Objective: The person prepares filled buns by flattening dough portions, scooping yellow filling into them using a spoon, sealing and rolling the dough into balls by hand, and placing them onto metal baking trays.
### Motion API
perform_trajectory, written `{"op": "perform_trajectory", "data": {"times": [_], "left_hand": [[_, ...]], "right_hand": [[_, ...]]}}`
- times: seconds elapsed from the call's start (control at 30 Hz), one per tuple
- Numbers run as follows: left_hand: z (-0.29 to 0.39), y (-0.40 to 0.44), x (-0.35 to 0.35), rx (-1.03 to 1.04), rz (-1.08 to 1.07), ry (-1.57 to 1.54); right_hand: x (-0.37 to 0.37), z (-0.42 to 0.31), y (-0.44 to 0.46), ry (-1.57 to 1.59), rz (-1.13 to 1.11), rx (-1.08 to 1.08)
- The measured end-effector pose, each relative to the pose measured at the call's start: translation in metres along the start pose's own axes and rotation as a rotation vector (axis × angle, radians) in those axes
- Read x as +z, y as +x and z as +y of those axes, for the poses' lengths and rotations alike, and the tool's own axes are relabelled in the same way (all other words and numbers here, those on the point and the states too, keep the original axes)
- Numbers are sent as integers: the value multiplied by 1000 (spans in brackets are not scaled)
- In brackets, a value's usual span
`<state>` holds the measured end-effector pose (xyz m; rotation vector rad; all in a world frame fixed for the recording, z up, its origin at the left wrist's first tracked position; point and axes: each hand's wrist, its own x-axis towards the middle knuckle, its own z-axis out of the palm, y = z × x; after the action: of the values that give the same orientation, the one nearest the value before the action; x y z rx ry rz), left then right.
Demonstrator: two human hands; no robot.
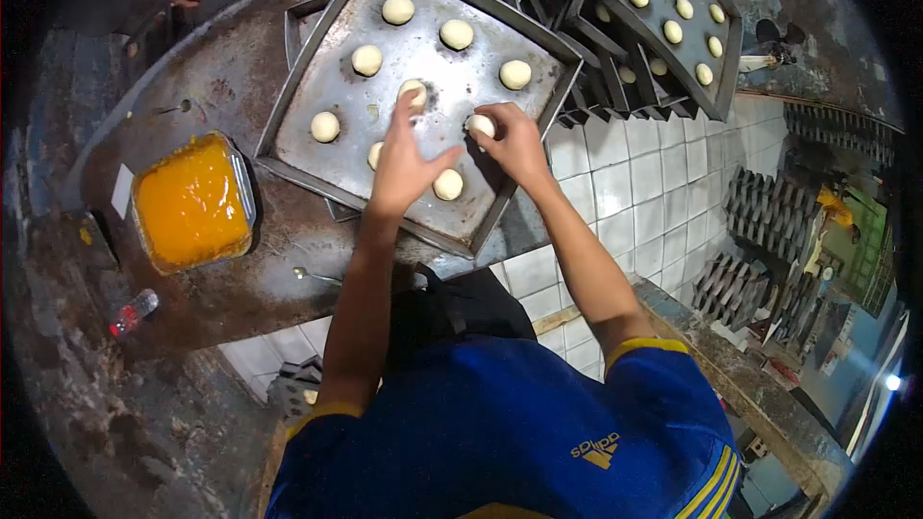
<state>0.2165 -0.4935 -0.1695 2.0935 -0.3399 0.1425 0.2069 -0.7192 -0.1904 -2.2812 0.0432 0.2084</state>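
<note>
Beneath the left hand (411,168) and the right hand (517,144) spreads a worn, stained table (298,216). Beyond the right hand, farther to the right, dark metal trays (575,29) stand piled, the topmost holding rows of small pale pieces (685,9). Directly under both hands lies a broad tray (332,86), its metal scuffed and spotted. Well to the left of the left hand sits a tub (244,190) filled with glossy orange paste (192,207). Around the hands, round dough balls (457,35) rest spaced apart on the broad tray — some beyond the fingers, one between the two wrists. The right hand pinches one ball (480,126) between thumb and fingers. The left hand, slightly blurred, is spread, thumb held away from the fingers; its fingertips overlap another ball (411,93) — whether they touch it, I cannot tell. Beside the left forearm lies a small metal utensil (317,277).
</note>
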Motion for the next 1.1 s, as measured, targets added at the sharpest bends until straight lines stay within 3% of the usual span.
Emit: {"op": "perform_trajectory", "data": {"times": [0.03, 0.07, 0.13, 0.17, 0.23, 0.33, 0.4, 0.43, 0.5, 0.57, 0.63, 0.7, 0.73, 0.77, 0.83, 0.97, 1.03, 1.1], "left_hand": [[-19, -25, -5, -179, 36, -149], [-33, -48, -15, -356, 73, -298], [-30, -79, -50, -547, 183, -125], [-35, -93, -61, -582, 279, -170], [-40, -118, -73, -614, 365, -212], [-45, -134, -82, -718, 450, -259], [-45, -138, -83, -720, 459, -286], [-42, -137, -84, -743, 476, -309], [-40, -141, -86, -745, 466, -290], [-43, -144, -88, -722, 434, -281], [-44, -146, -98, -688, 440, -308], [-42, -152, -108, -651, 446, -332], [-41, -155, -115, -628, 451, -314], [-45, -153, -121, -590, 460, -299], [-68, -172, -128, -591, 430, -386], [-53, -193, -144, -667, 387, -337], [-69, -215, -146, -744, 354, -410], [-70, -218, -144, -777, 332, -418]], "right_hand": [[10, 5, 3, -206, 24, -106], [15, -1, 3, -336, -92, -126], [36, -3, 2, -501, -39, -249], [46, -1, 2, -675, 8, -365], [53, 6, -3, -724, -69, -355], [51, 19, 11, -603, -45, -318], [32, 25, 31, 263, -158, -37], [24, 22, 30, 109, -3, -84], [35, 13, 35, -280, 86, -175], [54, 1, 18, -631, -57, -261], [65, 8, 14, -650, -28, -273], [65, 15, 20, -541, -118, -176], [58, 30, 31, -177, -169, -105], [64, 53, 48, 659, -102, 26], [-2, 21, 37, 682, 102, 7], [-85, -33, -14, 1118, 160, 206], [-99, -48, -52, 1231, 4, 75], [-109, -73, -87, 1204, -333, -37]]}}
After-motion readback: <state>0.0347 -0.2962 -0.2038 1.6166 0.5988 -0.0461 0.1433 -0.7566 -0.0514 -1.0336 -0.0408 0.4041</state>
